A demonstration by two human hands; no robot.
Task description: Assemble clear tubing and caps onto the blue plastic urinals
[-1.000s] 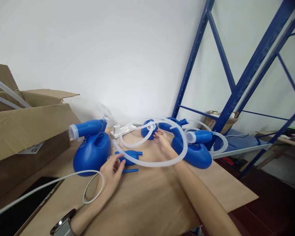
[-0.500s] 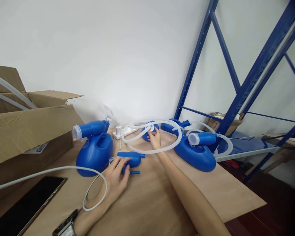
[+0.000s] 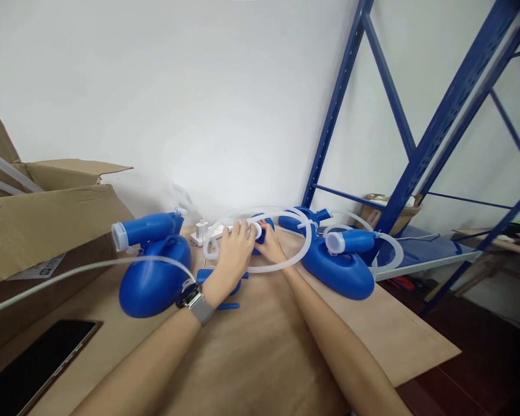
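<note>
A translucent white tube (image 3: 301, 254) lies in a loop on the brown table (image 3: 394, 341). My left hand (image 3: 234, 251), with a watch on its wrist, reaches across to the far end of the loop, fingers curled on the tube's end ring. My right hand (image 3: 269, 244) meets it there, fingers closed on a small blue funnel piece (image 3: 266, 222) at the tube's end. Another small blue funnel piece (image 3: 231, 286) lies partly hidden under my left wrist.
A blue jug (image 3: 153, 268) stands at the left and another blue jug (image 3: 340, 263) at the right. A white power strip (image 3: 205, 234) lies at the back. A cardboard box (image 3: 39, 225) sits far left, a dark phone (image 3: 39, 364) near me, blue shelving (image 3: 416, 156) at the right.
My left hand has left the near blue piece and moved forward to the tube's far end, joining my right hand. The thin white cable has lifted with the arm.
</note>
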